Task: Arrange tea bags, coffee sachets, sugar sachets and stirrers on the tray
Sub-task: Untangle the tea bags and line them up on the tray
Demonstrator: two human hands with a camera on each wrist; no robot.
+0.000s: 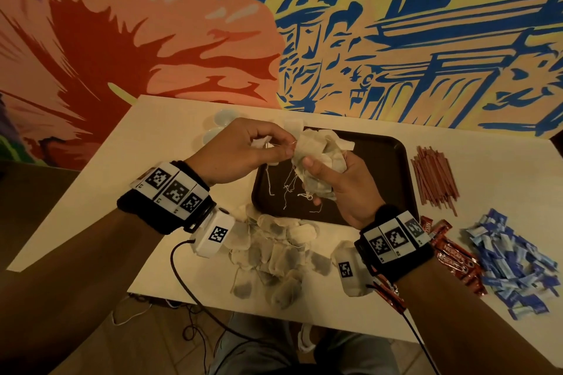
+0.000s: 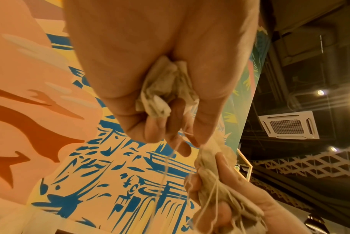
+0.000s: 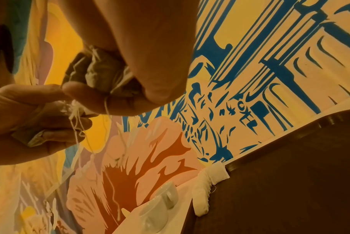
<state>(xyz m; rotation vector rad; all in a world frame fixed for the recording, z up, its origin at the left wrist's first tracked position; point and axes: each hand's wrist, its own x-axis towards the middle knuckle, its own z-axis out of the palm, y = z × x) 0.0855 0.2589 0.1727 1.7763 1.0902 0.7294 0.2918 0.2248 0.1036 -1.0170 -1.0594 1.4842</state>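
Hands: both raised over the dark tray, close together, working one tangle of tea bags.
Right hand: fingers curled round a bunch of tea bags; loose strings hang from it toward the tray floor.
Left hand: thumb and fingers pinch a string at the bunch's edge; a crumpled tea bag sits tucked in its palm.
Loose tea bags: heaped on the white table, below both wrists, at the tray's near edge.
Stirrers: brown pile beyond the right hand, just off the tray's right rim.
Coffee sachets: red, beside the right wrist.
Sugar sachets: blue-white heap, further right of the coffee.
White cups: on the table past the left hand, off the tray's far left corner.
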